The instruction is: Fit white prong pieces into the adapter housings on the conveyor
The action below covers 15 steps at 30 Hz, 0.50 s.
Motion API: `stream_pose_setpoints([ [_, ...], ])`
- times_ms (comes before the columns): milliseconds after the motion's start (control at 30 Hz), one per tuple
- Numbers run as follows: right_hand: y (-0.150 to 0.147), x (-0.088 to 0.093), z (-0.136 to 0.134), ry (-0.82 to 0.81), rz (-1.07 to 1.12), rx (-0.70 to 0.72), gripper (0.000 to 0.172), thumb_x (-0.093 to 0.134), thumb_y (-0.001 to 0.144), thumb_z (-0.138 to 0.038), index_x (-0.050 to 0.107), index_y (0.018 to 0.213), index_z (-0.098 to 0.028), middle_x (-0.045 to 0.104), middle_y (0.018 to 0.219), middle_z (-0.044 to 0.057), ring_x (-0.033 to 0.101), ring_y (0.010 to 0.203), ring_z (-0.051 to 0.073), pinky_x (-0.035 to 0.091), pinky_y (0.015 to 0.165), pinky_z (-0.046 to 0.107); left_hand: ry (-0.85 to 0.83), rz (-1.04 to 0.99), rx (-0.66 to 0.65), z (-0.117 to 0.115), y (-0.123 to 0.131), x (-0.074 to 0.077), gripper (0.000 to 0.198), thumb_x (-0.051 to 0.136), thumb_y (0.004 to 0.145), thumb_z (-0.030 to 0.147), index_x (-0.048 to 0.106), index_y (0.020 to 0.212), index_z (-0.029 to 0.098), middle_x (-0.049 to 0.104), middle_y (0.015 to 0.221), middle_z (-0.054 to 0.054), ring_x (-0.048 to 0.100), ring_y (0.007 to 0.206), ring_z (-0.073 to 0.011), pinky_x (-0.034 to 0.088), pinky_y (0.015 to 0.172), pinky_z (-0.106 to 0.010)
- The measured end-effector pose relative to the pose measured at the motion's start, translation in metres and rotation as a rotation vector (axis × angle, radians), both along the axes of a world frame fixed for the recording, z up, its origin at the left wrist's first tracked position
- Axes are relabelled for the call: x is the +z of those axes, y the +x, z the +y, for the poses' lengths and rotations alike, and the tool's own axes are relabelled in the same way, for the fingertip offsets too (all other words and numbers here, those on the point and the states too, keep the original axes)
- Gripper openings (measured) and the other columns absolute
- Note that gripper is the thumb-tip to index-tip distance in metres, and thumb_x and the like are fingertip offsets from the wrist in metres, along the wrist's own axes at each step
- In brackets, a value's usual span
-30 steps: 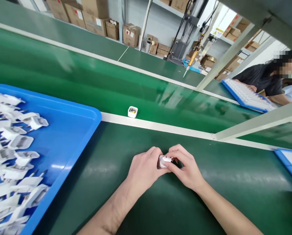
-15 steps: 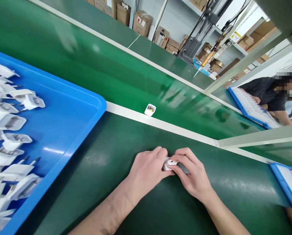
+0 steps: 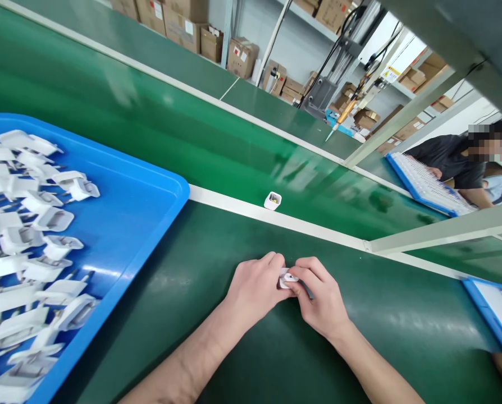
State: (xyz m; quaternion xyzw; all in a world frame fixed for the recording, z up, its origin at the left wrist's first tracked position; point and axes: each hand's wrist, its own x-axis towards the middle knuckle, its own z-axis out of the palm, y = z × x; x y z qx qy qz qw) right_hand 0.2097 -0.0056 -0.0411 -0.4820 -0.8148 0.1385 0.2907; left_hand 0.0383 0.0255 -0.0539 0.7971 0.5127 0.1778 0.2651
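A blue plastic tray on the left holds a jumbled heap of white plug casings, many with metal pins sticking out and some turned so their hollow side shows. The heap fills the tray's left part; its right side is bare blue. At the far right, a second blue tray carries close rows of small white pieces, and a third blue tray, cut by the frame edge, holds flat white pieces.

Between the two hands, over the green table, is a small white plug piece: the left hand curls around one end, and the right hand pinches the other between thumb and fingers. Beyond them an open white charger housing, something yellow inside, stands on a green conveyor belt just beside a pale rail.

Cardboard boxes line the background, near an amber syringe dispenser. A person in a dark top sits behind the second tray.
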Motion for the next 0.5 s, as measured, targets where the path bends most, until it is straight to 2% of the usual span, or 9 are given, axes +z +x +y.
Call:
stream_pose_setpoints([
  [133, 0.003, 0.003, 0.006, -0.032, 0.020, 0.018, 0.012, 0.050, 0.102, -0.022, 0.062, 0.102, -0.024, 0.061, 0.099, 0.008, 0.060, 0.088, 0.022, 0.052, 0.075, 0.036, -0.010, 0.010, -0.028, -0.001, -0.003, 0.002, 0.026, 0.069, 0.087, 0.045, 0.059, 0.098, 0.023, 0.068, 0.093, 0.002, 0.068, 0.078, -0.0174, 0.040, 0.060, -0.029],
  [233, 0.034, 0.007, 0.010, -0.084, -0.034, -0.064, 0.016, 0.050, 0.103, -0.032, 0.062, 0.099, -0.023, 0.062, 0.099, 0.008, 0.061, 0.087, 0.021, 0.051, 0.076, 0.035, 0.014, 0.044, -0.066, -0.003, -0.005, 0.003, 0.052, 0.075, 0.083, 0.049, 0.054, 0.123, 0.023, 0.071, 0.102, 0.000, 0.070, 0.087, -0.0223, 0.046, 0.067, -0.031],
  [267, 0.053, 0.006, 0.009, -0.100, -0.063, -0.123, 0.019, 0.050, 0.103, -0.037, 0.062, 0.097, -0.023, 0.063, 0.098, 0.008, 0.061, 0.084, 0.021, 0.051, 0.074, 0.035, 0.026, 0.059, -0.070, -0.004, -0.005, 0.003, 0.057, 0.076, 0.083, 0.048, 0.052, 0.128, 0.022, 0.072, 0.104, -0.002, 0.071, 0.089, -0.0240, 0.047, 0.069, -0.032],
  [333, 0.102, 0.003, 0.004, -0.109, -0.125, -0.293, 0.030, 0.053, 0.099, -0.051, 0.062, 0.094, -0.023, 0.064, 0.091, 0.008, 0.060, 0.075, 0.022, 0.050, 0.069, 0.037, 0.043, 0.083, -0.071, -0.006, -0.005, 0.005, 0.054, 0.073, 0.087, 0.044, 0.051, 0.130, 0.021, 0.072, 0.107, -0.004, 0.071, 0.091, -0.0263, 0.049, 0.071, -0.034],
  [433, 0.185, -0.001, -0.010, -0.094, -0.197, -0.596, 0.051, 0.051, 0.088, -0.073, 0.062, 0.089, -0.023, 0.064, 0.079, 0.007, 0.061, 0.066, 0.026, 0.051, 0.063, 0.042, 0.044, 0.093, -0.076, -0.009, -0.005, 0.010, 0.041, 0.068, 0.090, 0.041, 0.056, 0.123, 0.019, 0.072, 0.104, -0.006, 0.071, 0.090, -0.0275, 0.051, 0.072, -0.035],
  [500, 0.226, 0.001, -0.017, -0.073, -0.274, -0.696, 0.058, 0.051, 0.082, -0.082, 0.063, 0.085, -0.025, 0.064, 0.079, 0.011, 0.063, 0.067, 0.031, 0.051, 0.064, 0.048, 0.041, 0.091, -0.076, -0.010, -0.004, 0.012, 0.037, 0.066, 0.091, 0.041, 0.057, 0.118, 0.018, 0.072, 0.102, -0.007, 0.071, 0.089, -0.0277, 0.052, 0.074, -0.036],
])
